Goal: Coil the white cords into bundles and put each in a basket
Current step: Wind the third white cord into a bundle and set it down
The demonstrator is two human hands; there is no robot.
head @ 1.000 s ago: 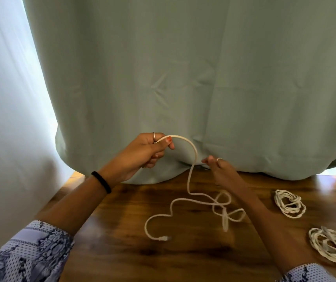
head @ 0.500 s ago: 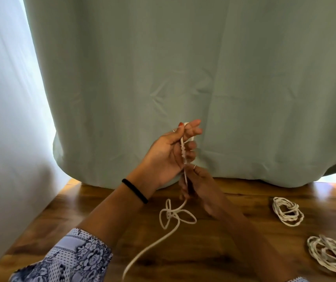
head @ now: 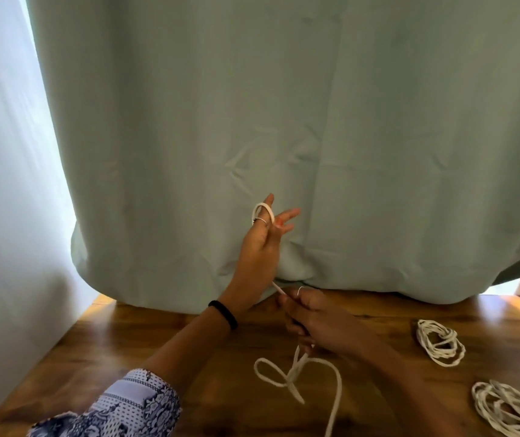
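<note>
My left hand [head: 257, 257] is raised in front of the green curtain [head: 283, 121], fingers spread and straight, with the white cord [head: 299, 370] looped over my index finger. From there the cord runs down behind my palm to my right hand [head: 312, 316], which pinches it between curled fingers just above the table [head: 126, 342]. Below that hand the cord falls into a loose loop on the wood and trails off toward the near edge.

The curtain's hem hangs right at the table's far edge, just behind both hands. To my left the table edge slants along a pale wall [head: 6, 216], with bare wood between it and my left forearm. On my right lie two coiled bundles: the nearer bundle [head: 507, 408] by the lower right corner and the farther bundle [head: 439, 346] beyond it, both apart from my right arm. The wood is dark, glossy, and catches light at the far corners.
</note>
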